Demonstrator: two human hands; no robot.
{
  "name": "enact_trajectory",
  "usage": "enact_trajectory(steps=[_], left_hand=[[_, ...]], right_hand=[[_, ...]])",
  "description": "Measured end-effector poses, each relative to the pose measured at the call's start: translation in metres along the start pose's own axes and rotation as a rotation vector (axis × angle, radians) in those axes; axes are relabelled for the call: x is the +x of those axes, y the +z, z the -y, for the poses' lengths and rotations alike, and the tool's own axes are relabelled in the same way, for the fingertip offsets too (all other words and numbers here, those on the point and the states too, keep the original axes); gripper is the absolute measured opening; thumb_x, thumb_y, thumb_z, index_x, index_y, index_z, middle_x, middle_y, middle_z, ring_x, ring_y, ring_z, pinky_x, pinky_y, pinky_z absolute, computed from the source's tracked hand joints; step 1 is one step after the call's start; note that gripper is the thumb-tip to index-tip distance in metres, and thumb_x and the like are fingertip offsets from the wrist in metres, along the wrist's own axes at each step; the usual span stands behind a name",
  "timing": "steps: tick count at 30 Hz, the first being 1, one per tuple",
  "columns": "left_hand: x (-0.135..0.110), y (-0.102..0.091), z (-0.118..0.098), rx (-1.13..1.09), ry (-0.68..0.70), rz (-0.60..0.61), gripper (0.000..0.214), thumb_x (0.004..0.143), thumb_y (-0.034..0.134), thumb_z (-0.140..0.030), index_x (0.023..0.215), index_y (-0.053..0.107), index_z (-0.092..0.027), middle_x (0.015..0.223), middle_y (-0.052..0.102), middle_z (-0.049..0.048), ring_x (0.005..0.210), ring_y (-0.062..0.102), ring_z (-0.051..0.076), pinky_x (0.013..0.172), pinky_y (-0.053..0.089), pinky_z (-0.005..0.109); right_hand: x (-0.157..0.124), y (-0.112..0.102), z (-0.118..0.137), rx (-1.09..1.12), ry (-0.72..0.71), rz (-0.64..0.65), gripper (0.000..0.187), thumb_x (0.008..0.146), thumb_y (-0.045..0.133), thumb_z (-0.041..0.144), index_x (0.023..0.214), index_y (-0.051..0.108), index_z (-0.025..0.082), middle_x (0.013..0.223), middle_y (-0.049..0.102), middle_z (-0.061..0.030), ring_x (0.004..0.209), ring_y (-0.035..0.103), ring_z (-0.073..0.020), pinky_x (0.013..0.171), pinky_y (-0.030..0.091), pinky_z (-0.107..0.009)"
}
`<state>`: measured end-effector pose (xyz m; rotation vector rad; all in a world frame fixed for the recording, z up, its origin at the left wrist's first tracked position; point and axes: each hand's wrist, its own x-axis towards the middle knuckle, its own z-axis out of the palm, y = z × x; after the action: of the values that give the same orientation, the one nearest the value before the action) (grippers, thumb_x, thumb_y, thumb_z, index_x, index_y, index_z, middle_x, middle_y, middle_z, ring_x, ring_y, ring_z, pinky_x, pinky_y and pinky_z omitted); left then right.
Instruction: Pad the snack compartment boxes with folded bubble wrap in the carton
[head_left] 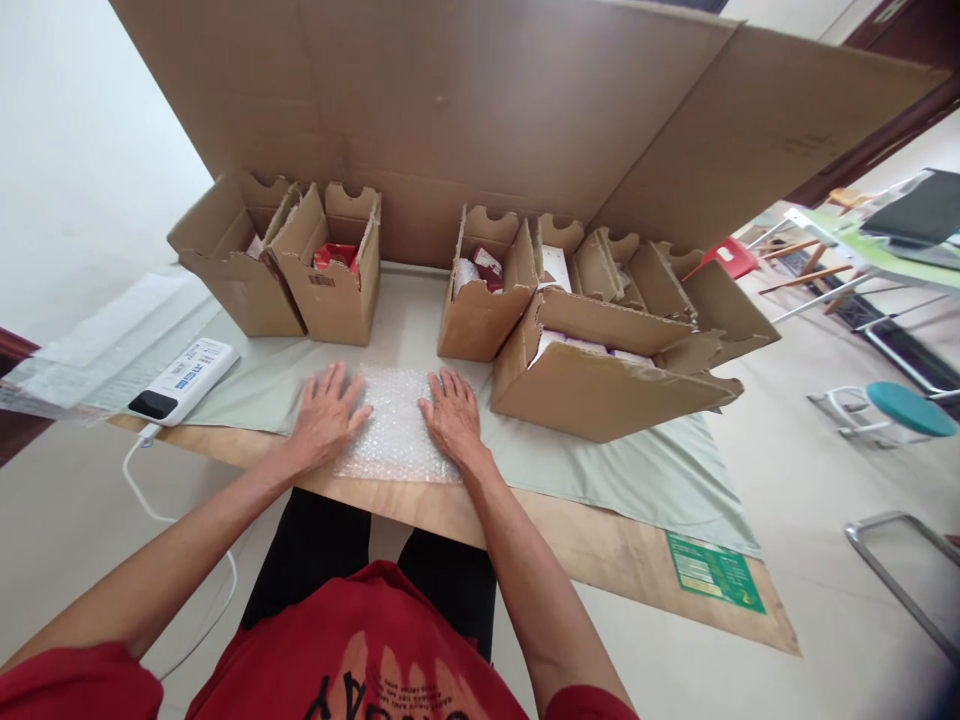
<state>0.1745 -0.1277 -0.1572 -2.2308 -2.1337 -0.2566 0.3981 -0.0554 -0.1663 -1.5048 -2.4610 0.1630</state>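
Observation:
A sheet of clear bubble wrap lies flat at the front of the table, over the pale green cloth and the bare wooden edge. My left hand rests at its left side, palm down with fingers spread. On the right side of the sheet, my right hand lies palm down too, its fingers apart. Neither hand grips anything. Behind the right hand stands a cardboard box with a dark red packet and a wrapped item inside.
More bubble wrap hangs over the table's left end beside a white power bank with a cable. Two cardboard boxes stand at back left. A long box and several others fill the right. A tall cardboard panel rises behind.

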Motion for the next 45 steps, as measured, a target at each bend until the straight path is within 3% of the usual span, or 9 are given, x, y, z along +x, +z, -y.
enact_trajectory(steps=[5, 10, 19, 22, 26, 30, 36, 41, 45], left_hand=[[-0.010, 0.002, -0.036, -0.068, 0.276, 0.114, 0.061, 0.101, 0.043, -0.047, 0.155, 0.042, -0.017, 0.167, 0.030, 0.0170, 0.156, 0.022, 0.034, 0.125, 0.016, 0.055], [-0.019, 0.006, -0.034, -0.063, 0.283, 0.127, 0.066, 0.098, 0.049, -0.052, 0.155, 0.042, -0.019, 0.167, 0.030, 0.0169, 0.156, 0.021, 0.036, 0.124, 0.016, 0.054], [-0.019, 0.008, -0.032, -0.048, 0.300, 0.113, 0.068, 0.098, 0.049, -0.055, 0.155, 0.042, -0.019, 0.166, 0.030, 0.0181, 0.156, 0.021, 0.036, 0.124, 0.016, 0.053], [-0.019, 0.008, -0.031, -0.044, 0.295, 0.112, 0.068, 0.098, 0.046, -0.057, 0.155, 0.042, -0.019, 0.167, 0.030, 0.0171, 0.156, 0.021, 0.036, 0.124, 0.016, 0.053], [-0.018, 0.008, -0.030, -0.048, 0.308, 0.119, 0.070, 0.097, 0.046, -0.059, 0.155, 0.043, -0.019, 0.166, 0.030, 0.0178, 0.155, 0.023, 0.036, 0.124, 0.017, 0.054], [-0.017, 0.007, -0.028, -0.064, 0.318, 0.138, 0.071, 0.096, 0.049, -0.058, 0.155, 0.043, -0.019, 0.167, 0.029, 0.0177, 0.156, 0.022, 0.036, 0.124, 0.018, 0.055], [-0.020, 0.002, -0.027, -0.148, 0.313, 0.154, 0.071, 0.096, 0.050, -0.058, 0.155, 0.041, -0.019, 0.169, 0.024, 0.0158, 0.157, 0.018, 0.036, 0.125, 0.016, 0.056], [-0.031, -0.010, -0.029, -0.187, 0.434, 0.169, 0.070, 0.093, 0.052, -0.062, 0.151, 0.047, -0.023, 0.166, 0.034, 0.0122, 0.155, 0.023, 0.034, 0.126, 0.012, 0.057], [-0.036, -0.016, -0.030, -0.158, 0.465, 0.253, 0.079, 0.087, 0.058, -0.065, 0.151, 0.046, -0.021, 0.162, 0.041, 0.0142, 0.152, 0.032, 0.035, 0.125, 0.014, 0.057]], right_hand=[[0.002, -0.001, 0.002, -0.006, 0.005, 0.013, 0.052, 0.105, 0.046, 0.034, 0.151, 0.047, 0.011, 0.160, 0.041, -0.0175, 0.150, 0.033, -0.0312, 0.123, 0.022, -0.047], [-0.004, -0.008, 0.001, -0.021, 0.008, 0.044, 0.054, 0.103, 0.052, 0.036, 0.151, 0.048, 0.010, 0.162, 0.037, -0.0199, 0.151, 0.031, -0.0333, 0.122, 0.023, -0.047], [-0.101, -0.039, -0.023, -0.087, -0.005, 0.005, 0.049, 0.102, 0.050, 0.034, 0.144, 0.054, 0.010, 0.156, 0.045, -0.0214, 0.147, 0.036, -0.0358, 0.114, 0.034, -0.053], [-0.091, -0.044, -0.001, -0.039, -0.055, -0.014, 0.048, 0.102, 0.051, 0.032, 0.146, 0.052, 0.014, 0.160, 0.041, -0.0181, 0.150, 0.033, -0.0330, 0.116, 0.032, -0.051], [-0.069, -0.036, 0.015, 0.022, -0.211, 0.092, 0.048, 0.103, 0.052, 0.032, 0.148, 0.051, 0.017, 0.160, 0.043, -0.0139, 0.149, 0.036, -0.0296, 0.117, 0.034, -0.047], [-0.103, -0.037, -0.014, 0.018, -0.212, 0.120, 0.042, 0.102, 0.052, 0.030, 0.142, 0.057, 0.017, 0.156, 0.049, -0.0135, 0.145, 0.041, -0.0302, 0.116, 0.035, -0.050], [-0.161, -0.069, -0.047, 0.082, -0.181, 0.042, 0.030, 0.098, 0.054, 0.021, 0.123, 0.070, 0.020, 0.137, 0.065, -0.0127, 0.134, 0.054, -0.0298, 0.106, 0.045, -0.049], [-0.146, -0.060, -0.032, 0.045, -0.296, 0.070, 0.050, 0.085, 0.053, 0.001, 0.130, 0.065, 0.019, 0.144, 0.060, -0.0145, 0.136, 0.052, -0.0301, 0.103, 0.047, -0.047], [-0.132, -0.046, -0.030, 0.015, -0.288, 0.004, 0.031, 0.096, 0.049, 0.007, 0.115, 0.072, 0.018, 0.133, 0.067, -0.0139, 0.122, 0.061, -0.0288, 0.097, 0.049, -0.044]])
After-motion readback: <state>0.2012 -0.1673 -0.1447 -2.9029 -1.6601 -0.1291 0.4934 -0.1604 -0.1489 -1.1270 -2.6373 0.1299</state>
